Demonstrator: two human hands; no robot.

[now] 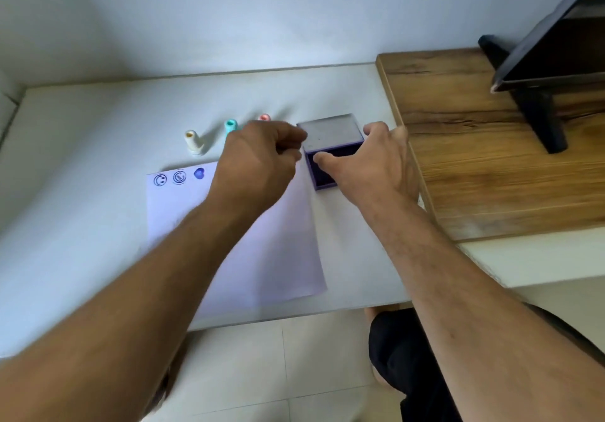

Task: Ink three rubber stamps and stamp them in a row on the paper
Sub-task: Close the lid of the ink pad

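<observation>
Sitting on the white table (82, 146), the paper (262, 241) is already showing three prints (179, 177) along its top edge. Right of the paper, the right hand (370, 166) is spreading over the open ink pad (330, 156); the left hand (262, 163) is curling, seemingly empty. Three stamps (193, 142) are standing behind the paper. Fingers brushing ink risk smudging.

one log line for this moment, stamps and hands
prints: three in a row on paper | stamps: standing behind paper | ink pad: lid up | left hand: at lid edge | right hand: on pad
</observation>
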